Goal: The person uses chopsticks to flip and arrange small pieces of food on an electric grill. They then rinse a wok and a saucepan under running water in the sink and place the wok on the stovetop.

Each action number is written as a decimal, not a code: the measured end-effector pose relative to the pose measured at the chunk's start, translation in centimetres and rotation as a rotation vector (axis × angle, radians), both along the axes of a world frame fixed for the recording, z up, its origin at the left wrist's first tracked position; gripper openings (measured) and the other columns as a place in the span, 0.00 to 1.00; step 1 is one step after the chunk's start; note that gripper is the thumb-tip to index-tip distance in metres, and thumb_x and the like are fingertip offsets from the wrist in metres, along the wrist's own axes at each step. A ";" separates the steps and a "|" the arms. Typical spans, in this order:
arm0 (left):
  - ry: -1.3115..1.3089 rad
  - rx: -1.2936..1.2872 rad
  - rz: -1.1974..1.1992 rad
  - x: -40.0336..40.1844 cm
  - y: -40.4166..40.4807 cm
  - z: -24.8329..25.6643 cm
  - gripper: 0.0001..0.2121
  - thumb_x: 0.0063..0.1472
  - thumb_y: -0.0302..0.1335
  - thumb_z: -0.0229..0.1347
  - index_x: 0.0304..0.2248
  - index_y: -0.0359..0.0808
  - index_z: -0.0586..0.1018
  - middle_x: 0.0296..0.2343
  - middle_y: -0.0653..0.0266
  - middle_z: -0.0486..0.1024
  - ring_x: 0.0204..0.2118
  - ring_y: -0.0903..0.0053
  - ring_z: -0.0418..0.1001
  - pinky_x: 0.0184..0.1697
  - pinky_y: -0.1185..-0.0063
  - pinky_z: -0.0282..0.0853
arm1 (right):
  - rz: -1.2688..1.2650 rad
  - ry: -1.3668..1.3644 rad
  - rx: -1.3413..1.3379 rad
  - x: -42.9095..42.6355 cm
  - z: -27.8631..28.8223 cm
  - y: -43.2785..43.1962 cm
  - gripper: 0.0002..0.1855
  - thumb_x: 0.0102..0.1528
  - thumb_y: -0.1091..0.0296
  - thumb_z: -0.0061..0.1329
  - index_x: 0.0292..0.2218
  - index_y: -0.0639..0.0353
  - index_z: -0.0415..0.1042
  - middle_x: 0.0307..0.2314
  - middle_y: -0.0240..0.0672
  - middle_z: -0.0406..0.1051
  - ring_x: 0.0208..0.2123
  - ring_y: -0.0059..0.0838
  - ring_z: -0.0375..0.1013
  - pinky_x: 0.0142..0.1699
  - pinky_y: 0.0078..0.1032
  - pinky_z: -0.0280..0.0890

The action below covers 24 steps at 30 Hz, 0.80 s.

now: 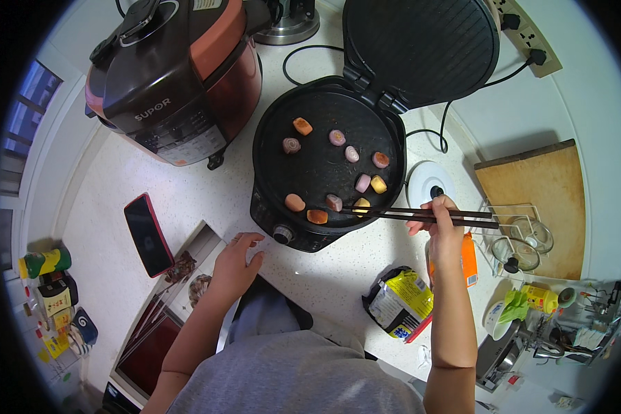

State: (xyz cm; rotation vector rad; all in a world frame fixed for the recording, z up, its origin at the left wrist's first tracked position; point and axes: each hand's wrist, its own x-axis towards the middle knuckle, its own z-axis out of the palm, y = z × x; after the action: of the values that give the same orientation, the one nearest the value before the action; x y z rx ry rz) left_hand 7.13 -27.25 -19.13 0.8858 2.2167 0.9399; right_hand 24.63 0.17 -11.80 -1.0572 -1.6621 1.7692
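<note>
My right hand point(439, 225) grips a pair of dark chopsticks point(393, 213) that reach over the rim of a black electric griddle point(321, 165). Their tips meet a pinkish swirled piece of food point(334, 202) near the pan's front; whether they pinch it I cannot tell. Several small pink, orange and yellow pieces lie scattered on the cooking surface. Browning shows on some, such as an orange piece point(317, 217) at the front. My left hand point(239, 264) holds nothing, fingers apart, at the counter edge beside the griddle's control knob point(282, 234).
The raised griddle lid point(424, 46) stands behind. A Supor cooker point(171, 88) is at left, with a phone point(149, 235) nearer me. At right are a white lid point(430, 181), a wire rack of glass lids point(517, 253), a cutting board point(538, 191) and food packages point(401, 300).
</note>
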 end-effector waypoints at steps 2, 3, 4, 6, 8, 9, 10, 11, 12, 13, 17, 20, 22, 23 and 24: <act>-0.007 0.011 -0.005 0.0 0.1 0.1 0.12 0.48 0.25 0.49 0.35 0.36 0.68 0.32 0.56 0.68 0.23 0.68 0.68 0.27 0.75 0.62 | -0.006 0.034 0.010 0.2 -0.1 0.0 0.11 0.54 0.66 0.34 0.24 0.64 0.59 0.17 0.39 0.65 0.16 0.26 0.68 0.21 0.18 0.64; -0.005 0.007 -0.010 0.0 0.2 0.2 0.12 0.48 0.25 0.49 0.35 0.36 0.68 0.32 0.56 0.68 0.24 0.68 0.68 0.28 0.76 0.63 | -0.009 0.052 0.014 0.3 -0.1 0.0 0.11 0.54 0.66 0.35 0.24 0.64 0.59 0.17 0.38 0.64 0.16 0.26 0.68 0.22 0.18 0.64; -0.003 0.003 -0.015 0.1 0.2 0.2 0.12 0.48 0.25 0.49 0.35 0.35 0.68 0.32 0.56 0.68 0.26 0.68 0.68 0.29 0.76 0.63 | -0.008 0.065 0.061 0.4 0.0 -0.3 0.11 0.54 0.66 0.35 0.24 0.64 0.59 0.17 0.38 0.65 0.16 0.25 0.67 0.23 0.18 0.63; -0.011 -0.005 -0.013 0.1 0.4 0.5 0.12 0.48 0.24 0.49 0.35 0.35 0.68 0.32 0.57 0.68 0.30 0.68 0.68 0.32 0.76 0.63 | -0.006 0.091 0.153 0.6 0.3 -1.4 0.11 0.54 0.65 0.35 0.25 0.64 0.59 0.18 0.38 0.65 0.16 0.25 0.66 0.24 0.18 0.63; -0.030 -0.013 0.004 0.2 0.5 0.8 0.12 0.47 0.23 0.49 0.35 0.35 0.69 0.32 0.59 0.68 0.35 0.69 0.68 0.37 0.76 0.62 | 0.093 0.128 0.203 0.7 0.5 -2.7 0.09 0.53 0.67 0.37 0.26 0.65 0.60 0.19 0.38 0.65 0.19 0.22 0.65 0.28 0.17 0.62; -0.027 -0.015 -0.003 0.2 0.5 0.8 0.12 0.48 0.24 0.49 0.35 0.35 0.68 0.32 0.58 0.68 0.36 0.68 0.68 0.37 0.76 0.62 | 0.136 0.133 0.248 0.7 0.5 -3.4 0.08 0.53 0.69 0.37 0.27 0.65 0.60 0.20 0.38 0.65 0.19 0.22 0.65 0.29 0.18 0.62; -0.024 -0.016 -0.011 0.2 0.5 0.7 0.12 0.48 0.24 0.49 0.35 0.34 0.68 0.32 0.57 0.68 0.36 0.67 0.67 0.36 0.76 0.63 | 0.170 0.107 0.247 0.6 0.6 -4.0 0.06 0.52 0.71 0.38 0.28 0.64 0.61 0.20 0.37 0.66 0.21 0.21 0.65 0.31 0.19 0.62; -0.021 -0.018 -0.018 0.1 0.5 0.6 0.12 0.48 0.25 0.49 0.35 0.34 0.68 0.32 0.56 0.68 0.37 0.67 0.67 0.35 0.75 0.63 | 0.240 0.075 0.306 0.6 0.3 -4.3 0.04 0.51 0.73 0.38 0.28 0.64 0.61 0.21 0.35 0.67 0.22 0.21 0.66 0.32 0.19 0.63; -0.018 -0.015 -0.021 0.1 0.4 0.6 0.12 0.48 0.25 0.49 0.35 0.34 0.68 0.33 0.56 0.68 0.36 0.67 0.67 0.35 0.75 0.63 | 0.266 0.024 0.343 0.7 0.1 -4.3 0.04 0.51 0.73 0.39 0.28 0.64 0.62 0.21 0.35 0.67 0.22 0.20 0.67 0.32 0.19 0.63; -0.014 -0.013 -0.023 0.1 0.4 0.5 0.12 0.48 0.25 0.49 0.35 0.34 0.68 0.33 0.56 0.68 0.36 0.67 0.67 0.35 0.75 0.63 | 0.291 -0.028 0.380 0.6 0.1 -4.4 0.03 0.51 0.74 0.39 0.28 0.64 0.62 0.21 0.34 0.68 0.23 0.20 0.67 0.32 0.18 0.63; -0.015 -0.026 -0.031 0.2 0.4 0.6 0.12 0.48 0.24 0.49 0.35 0.34 0.68 0.33 0.56 0.68 0.36 0.67 0.67 0.35 0.75 0.63 | 0.167 -0.004 0.334 0.4 -1.0 -4.0 0.04 0.51 0.74 0.39 0.28 0.65 0.62 0.20 0.35 0.68 0.23 0.20 0.67 0.31 0.18 0.62; -0.031 -0.030 -0.023 0.2 0.4 0.9 0.12 0.48 0.24 0.49 0.35 0.34 0.68 0.33 0.56 0.68 0.36 0.66 0.67 0.35 0.75 0.63 | 0.120 0.084 0.300 0.4 -0.9 -3.9 0.05 0.52 0.73 0.39 0.28 0.66 0.62 0.21 0.37 0.67 0.23 0.20 0.67 0.32 0.18 0.62; -0.028 -0.030 -0.017 0.2 0.2 0.7 0.12 0.48 0.24 0.49 0.35 0.34 0.68 0.33 0.56 0.68 0.36 0.66 0.67 0.34 0.75 0.63 | 0.131 0.111 0.290 0.6 -1.0 -3.9 0.06 0.52 0.72 0.39 0.29 0.66 0.62 0.22 0.37 0.67 0.24 0.20 0.66 0.32 0.18 0.61; -0.027 -0.031 -0.015 0.3 0.1 0.7 0.12 0.48 0.24 0.49 0.35 0.35 0.68 0.33 0.56 0.68 0.36 0.66 0.67 0.34 0.75 0.63 | 0.150 0.071 0.292 0.5 -1.1 -3.9 0.06 0.52 0.71 0.39 0.29 0.66 0.61 0.22 0.37 0.67 0.23 0.20 0.66 0.32 0.18 0.62; -0.024 -0.028 -0.018 0.3 0.2 0.7 0.12 0.48 0.24 0.49 0.35 0.35 0.68 0.33 0.56 0.68 0.36 0.66 0.67 0.34 0.75 0.63 | 0.166 0.032 0.297 0.5 -1.2 -3.8 0.07 0.52 0.71 0.39 0.29 0.66 0.61 0.22 0.37 0.67 0.23 0.21 0.66 0.32 0.18 0.62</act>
State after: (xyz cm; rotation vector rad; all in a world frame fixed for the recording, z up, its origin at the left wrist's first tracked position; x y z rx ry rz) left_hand 7.40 -27.08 -18.41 0.8758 2.1934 0.9044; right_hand 25.10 -3.67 -12.96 -0.7741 -1.9664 1.5624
